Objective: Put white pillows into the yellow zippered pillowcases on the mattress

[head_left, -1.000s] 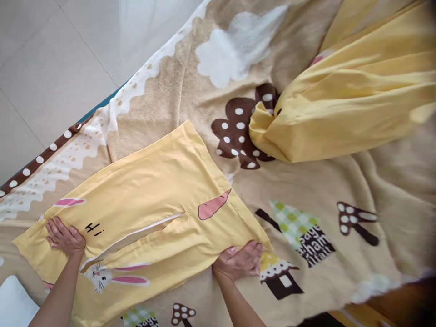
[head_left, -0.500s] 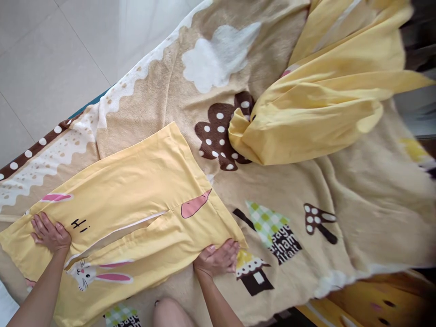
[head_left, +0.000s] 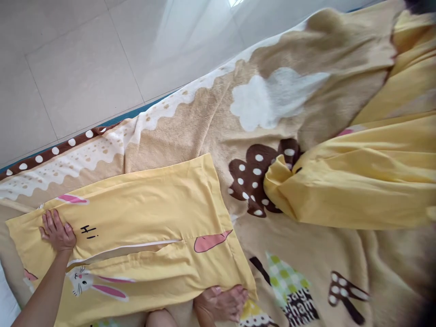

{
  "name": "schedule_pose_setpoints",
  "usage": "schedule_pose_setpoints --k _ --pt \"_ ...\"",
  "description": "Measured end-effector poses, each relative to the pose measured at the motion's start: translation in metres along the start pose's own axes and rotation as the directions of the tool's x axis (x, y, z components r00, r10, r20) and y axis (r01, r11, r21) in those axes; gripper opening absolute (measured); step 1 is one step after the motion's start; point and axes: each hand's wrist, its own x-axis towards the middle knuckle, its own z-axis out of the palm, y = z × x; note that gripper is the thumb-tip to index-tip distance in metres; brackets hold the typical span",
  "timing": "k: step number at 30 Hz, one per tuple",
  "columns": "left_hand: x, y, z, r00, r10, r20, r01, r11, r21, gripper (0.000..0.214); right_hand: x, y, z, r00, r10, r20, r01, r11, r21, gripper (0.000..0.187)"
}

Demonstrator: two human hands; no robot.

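Note:
A yellow pillowcase [head_left: 146,200] with rabbit and carrot prints lies spread out flat, its long zipper-edged slit [head_left: 126,252] gaping slightly across the middle. My left hand [head_left: 58,232] rests palm down on its left part beside the "Hi!" lettering, fingers spread. At the lower right corner, my right hand [head_left: 223,302] lies flat along the edge of the cloth, its fingers stretched out to the right. No thing is gripped by either hand.
Beneath everything is a beige patterned blanket [head_left: 177,136]. Another crumpled yellow cloth [head_left: 357,186] lies to the right. Past the blanket's far edge, pale floor tiles [head_left: 85,77] show. My knee [head_left: 161,319] is at the bottom edge.
The view has shifted, so the scene sits lower and more floor shows. Both hands stay pressed on the pillowcase in nearly the same places.

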Motion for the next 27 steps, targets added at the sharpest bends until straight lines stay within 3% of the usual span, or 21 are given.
schedule_pose_setpoints --k 10,17,24,27 --pt "0.002 0.002 0.001 1.0 -0.005 -0.007 0.005 1.0 -0.003 0.064 0.001 -0.002 0.004 0.999 0.044 -0.012 -0.043 0.999 0.012 0.068" --pt "0.006 0.003 0.0 1.0 -0.005 -0.03 0.004 0.999 -0.033 0.064 0.005 -0.01 0.009 0.993 -0.003 -0.115 0.007 0.999 0.037 0.065" --pt "0.004 0.004 0.009 0.998 -0.034 -0.056 0.029 0.996 -0.084 0.062 0.008 -0.008 0.009 0.987 -0.064 -0.145 0.074 0.996 0.059 0.067" --pt "0.007 -0.007 0.004 0.995 -0.091 0.047 0.097 0.984 -0.152 0.061 0.009 -0.015 -0.001 0.98 -0.102 -0.171 0.121 0.987 0.106 0.071"
